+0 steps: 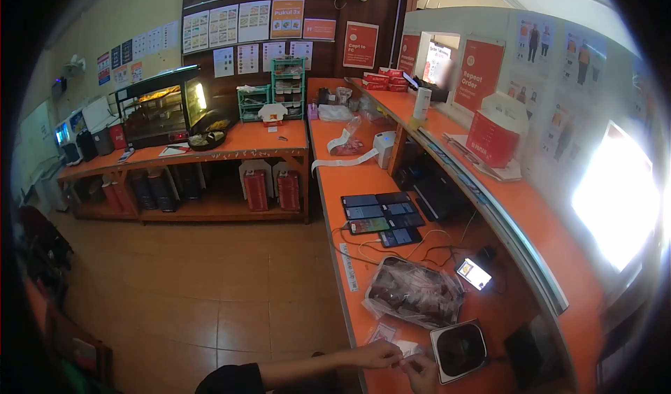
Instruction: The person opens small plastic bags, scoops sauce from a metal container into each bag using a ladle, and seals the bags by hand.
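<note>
Low in the view, my left hand (377, 355) and my right hand (421, 373) meet at the front of the orange counter (356, 254). The fingers of both are pinched together, nearly touching. What lies between them is too small to make out. A small white piece (407, 348) shows just behind the fingers. Right of my right hand sits a dark container with a pale rim (459, 350). Beyond the hands, a dark tray (412, 290) holds crumpled clear plastic packets.
Several phones (368, 225) with cables lie farther up the counter. One lit phone (474, 274) is at the right. A white printer (384, 148) trails paper. A raised shelf (517, 219) edges the right side; a glass warmer (155, 107) stands at the back left.
</note>
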`<state>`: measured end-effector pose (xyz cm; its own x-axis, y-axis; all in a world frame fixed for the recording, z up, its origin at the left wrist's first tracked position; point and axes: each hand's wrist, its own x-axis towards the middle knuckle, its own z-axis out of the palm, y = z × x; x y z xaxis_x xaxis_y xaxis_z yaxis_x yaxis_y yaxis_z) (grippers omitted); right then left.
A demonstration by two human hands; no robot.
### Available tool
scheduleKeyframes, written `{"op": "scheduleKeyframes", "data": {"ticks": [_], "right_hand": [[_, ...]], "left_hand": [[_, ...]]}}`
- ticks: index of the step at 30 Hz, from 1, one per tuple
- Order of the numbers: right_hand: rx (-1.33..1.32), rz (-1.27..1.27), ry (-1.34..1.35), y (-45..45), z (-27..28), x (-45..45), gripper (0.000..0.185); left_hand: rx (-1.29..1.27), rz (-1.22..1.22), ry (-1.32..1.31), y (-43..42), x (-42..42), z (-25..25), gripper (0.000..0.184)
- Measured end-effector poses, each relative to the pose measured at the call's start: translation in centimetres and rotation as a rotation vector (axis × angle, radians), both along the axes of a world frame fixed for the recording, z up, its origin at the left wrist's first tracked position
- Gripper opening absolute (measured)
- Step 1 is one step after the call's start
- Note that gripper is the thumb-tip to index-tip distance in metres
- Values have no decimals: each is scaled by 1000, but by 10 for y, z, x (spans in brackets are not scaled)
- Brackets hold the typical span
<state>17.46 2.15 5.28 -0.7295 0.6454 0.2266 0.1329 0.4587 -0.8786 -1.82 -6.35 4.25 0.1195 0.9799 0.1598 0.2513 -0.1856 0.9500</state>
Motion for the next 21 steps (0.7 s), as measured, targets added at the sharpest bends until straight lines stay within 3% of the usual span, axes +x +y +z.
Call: {"op": "scheduleKeyframes", "data": {"ticks": [2, 4, 6, 9, 11, 13, 15, 17, 21], "right_hand": [[-39, 1, -45, -3, 5, -1, 21], [454, -153, -229, -3, 0, -5, 20], [442, -267, -243, -11, 10, -11, 13], [474, -445, -179, -9, 12, -19, 7], [515, -504, -108, -8, 12, -21, 7], [346, -462, 33, -12, 19, -25, 2], [388, -425, 7, -13, 21, -24, 3], [425, -401, -32, -16, 27, -20, 5], [189, -502, 111, -20, 41, -9, 9]], "left_hand": [[36, 54, 268, -1, 2, 1, 34], [61, 147, 334, -4, 5, 17, 34], [88, 238, 395, -3, 7, 25, 35], [-123, 206, 550, 2, 7, 21, 34], [-12, 534, 581, -1, 15, 10, 52], [97, 427, 468, -2, 18, 20, 59], [198, 313, 352, -2, 18, 23, 68], [177, 50, -12, 4, 19, 12, 71], [146, 218, 180, 1, -5, 7, 85]]}}
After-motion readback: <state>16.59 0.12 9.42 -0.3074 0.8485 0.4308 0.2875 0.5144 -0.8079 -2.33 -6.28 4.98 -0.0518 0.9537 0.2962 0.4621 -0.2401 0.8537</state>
